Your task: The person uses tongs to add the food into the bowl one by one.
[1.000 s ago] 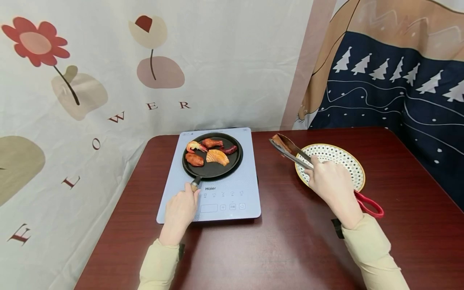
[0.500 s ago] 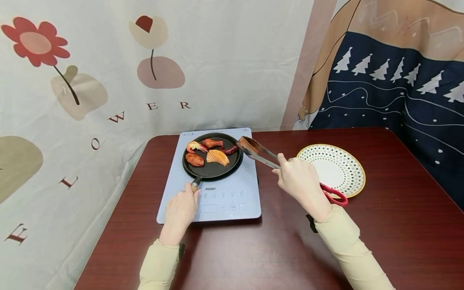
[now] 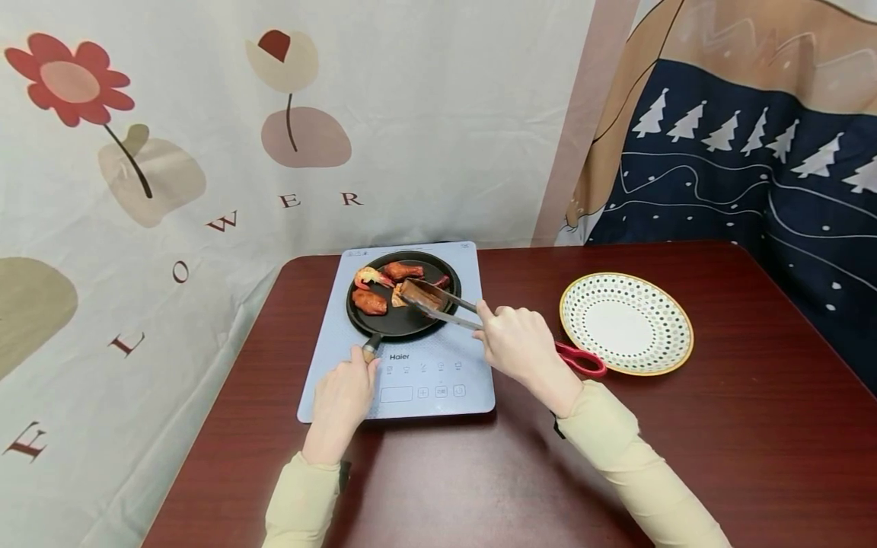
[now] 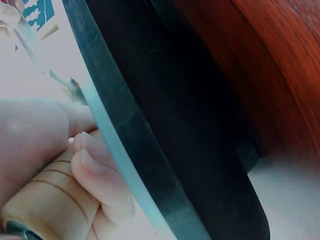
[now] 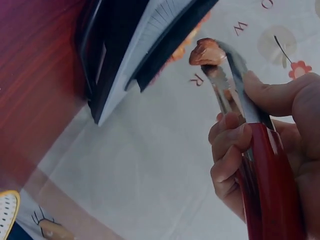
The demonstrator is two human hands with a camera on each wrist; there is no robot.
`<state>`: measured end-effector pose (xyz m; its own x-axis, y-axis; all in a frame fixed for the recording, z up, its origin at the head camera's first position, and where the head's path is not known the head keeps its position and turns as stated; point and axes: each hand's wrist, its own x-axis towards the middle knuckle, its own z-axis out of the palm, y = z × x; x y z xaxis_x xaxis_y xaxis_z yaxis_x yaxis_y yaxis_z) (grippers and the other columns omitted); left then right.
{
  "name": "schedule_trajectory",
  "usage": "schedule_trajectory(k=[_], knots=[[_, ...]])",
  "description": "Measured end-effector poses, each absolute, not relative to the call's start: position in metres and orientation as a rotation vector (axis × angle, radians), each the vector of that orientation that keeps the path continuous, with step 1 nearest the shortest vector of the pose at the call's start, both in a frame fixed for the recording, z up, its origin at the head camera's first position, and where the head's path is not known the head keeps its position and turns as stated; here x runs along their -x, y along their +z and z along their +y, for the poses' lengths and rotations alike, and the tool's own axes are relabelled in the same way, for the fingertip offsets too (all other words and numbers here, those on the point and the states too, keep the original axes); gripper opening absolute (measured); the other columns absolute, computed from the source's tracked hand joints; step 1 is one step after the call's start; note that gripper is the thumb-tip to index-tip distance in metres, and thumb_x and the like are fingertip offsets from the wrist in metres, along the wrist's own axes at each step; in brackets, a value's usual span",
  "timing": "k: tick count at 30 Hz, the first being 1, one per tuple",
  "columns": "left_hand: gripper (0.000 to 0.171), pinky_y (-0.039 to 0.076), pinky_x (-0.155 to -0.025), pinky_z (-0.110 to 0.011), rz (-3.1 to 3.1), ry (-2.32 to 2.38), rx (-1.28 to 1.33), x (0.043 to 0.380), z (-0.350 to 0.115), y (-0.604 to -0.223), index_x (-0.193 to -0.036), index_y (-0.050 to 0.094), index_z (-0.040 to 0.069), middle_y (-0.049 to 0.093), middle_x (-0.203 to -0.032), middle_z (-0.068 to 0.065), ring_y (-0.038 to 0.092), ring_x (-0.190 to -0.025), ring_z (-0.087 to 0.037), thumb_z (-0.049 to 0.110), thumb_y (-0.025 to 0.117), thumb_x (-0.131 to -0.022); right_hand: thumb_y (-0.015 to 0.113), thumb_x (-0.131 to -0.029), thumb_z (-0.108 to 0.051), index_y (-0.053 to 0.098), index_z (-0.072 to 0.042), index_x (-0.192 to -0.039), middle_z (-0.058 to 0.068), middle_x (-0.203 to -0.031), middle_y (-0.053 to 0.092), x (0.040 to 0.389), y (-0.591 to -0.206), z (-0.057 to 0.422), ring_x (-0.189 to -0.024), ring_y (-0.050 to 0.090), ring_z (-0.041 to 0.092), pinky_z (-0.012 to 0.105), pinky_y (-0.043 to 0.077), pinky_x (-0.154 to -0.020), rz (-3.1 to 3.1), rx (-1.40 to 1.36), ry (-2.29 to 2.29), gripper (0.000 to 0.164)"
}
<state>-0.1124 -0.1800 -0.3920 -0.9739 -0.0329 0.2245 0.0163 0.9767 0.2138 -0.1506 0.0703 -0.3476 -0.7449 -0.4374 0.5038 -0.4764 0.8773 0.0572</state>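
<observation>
My left hand [image 3: 342, 396] grips the wooden handle [image 4: 55, 195] of a black frying pan [image 3: 404, 327], which sits on an induction cooktop [image 3: 438, 373]. In my right hand [image 3: 517, 342] are metal tongs [image 3: 448, 317] with red handles [image 5: 272, 190]. Their tips pinch a brown piece of meat [image 3: 421, 295] over the right part of the pan; contact with the pan cannot be made out. Around it in the pan lie a shrimp [image 3: 368, 277], a drumstick [image 3: 403, 270] and a chicken wing [image 3: 370, 302]. Meat and tongs partly hide an orange salmon slice [image 3: 397, 297] and a dark red piece [image 3: 443, 281].
A dotted plate with a yellow rim [image 3: 623, 327] stands on the dark wooden table [image 3: 548, 472], to the right of my right hand. Behind the table's far edge hangs a printed cloth [image 3: 438, 137].
My right hand has carried the tongs and meat leftward from beside the plate to over the pan. The salmon slice is now partly covered. My left hand stays on the pan handle.
</observation>
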Motion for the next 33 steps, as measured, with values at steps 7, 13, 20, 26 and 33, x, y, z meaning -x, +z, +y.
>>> schedule_trajectory(k=[7,13,20,26,33], knots=[[0.03,0.038,-0.038,-0.043,-2.881,-0.31,-0.002,0.112,-0.18,-0.392,-0.084,0.046,-0.002,0.058,-0.058,-0.023,0.055,-0.047,-0.038,0.025,0.054,-0.093,0.073,-0.078,-0.03,0.062,-0.01,-0.103,0.006,-0.059,0.06,0.154,-0.353,0.061,-0.042,0.053,0.024,0.036,0.04,-0.035,-2.533,-0.75,0.082,0.034],[0.029,0.037,-0.037,-0.043,-2.88,-0.306,-0.001,0.112,-0.18,-0.393,-0.084,0.046,-0.002,0.058,-0.058,-0.023,0.055,-0.047,-0.038,0.025,0.053,-0.093,0.073,-0.077,-0.03,0.061,-0.01,-0.101,0.006,-0.058,0.06,0.157,-0.354,0.055,-0.043,0.054,0.024,0.036,0.041,-0.036,-2.523,-0.791,0.055,0.034],[0.03,0.038,-0.038,-0.044,-2.88,-0.309,-0.002,0.112,-0.18,-0.392,-0.085,0.046,-0.002,0.058,-0.059,-0.023,0.056,-0.048,-0.039,0.026,0.053,-0.093,0.071,-0.078,-0.032,0.062,-0.011,-0.102,0.006,-0.061,0.061,0.162,-0.352,0.051,-0.046,0.056,0.024,0.035,0.043,-0.038,-2.514,-0.821,-0.022,0.033],[0.03,0.038,-0.039,-0.044,-2.897,-0.31,-0.013,0.113,-0.18,-0.391,-0.086,0.046,-0.001,0.059,-0.06,-0.023,0.056,-0.049,-0.038,0.026,0.052,-0.094,0.071,-0.078,-0.032,0.063,-0.013,-0.101,0.004,-0.062,0.062,0.169,-0.347,0.051,-0.048,0.056,0.024,0.036,0.042,-0.038,-2.476,-0.828,-0.094,0.032],[0.03,0.039,-0.039,-0.043,-2.915,-0.316,-0.016,0.113,-0.18,-0.391,-0.087,0.046,-0.001,0.059,-0.06,-0.023,0.056,-0.05,-0.038,0.026,0.052,-0.094,0.071,-0.078,-0.034,0.065,-0.016,-0.107,0.004,-0.067,0.066,0.178,-0.339,0.052,-0.05,0.058,0.024,0.036,0.045,-0.041,-2.525,-0.856,-0.177,0.034]])
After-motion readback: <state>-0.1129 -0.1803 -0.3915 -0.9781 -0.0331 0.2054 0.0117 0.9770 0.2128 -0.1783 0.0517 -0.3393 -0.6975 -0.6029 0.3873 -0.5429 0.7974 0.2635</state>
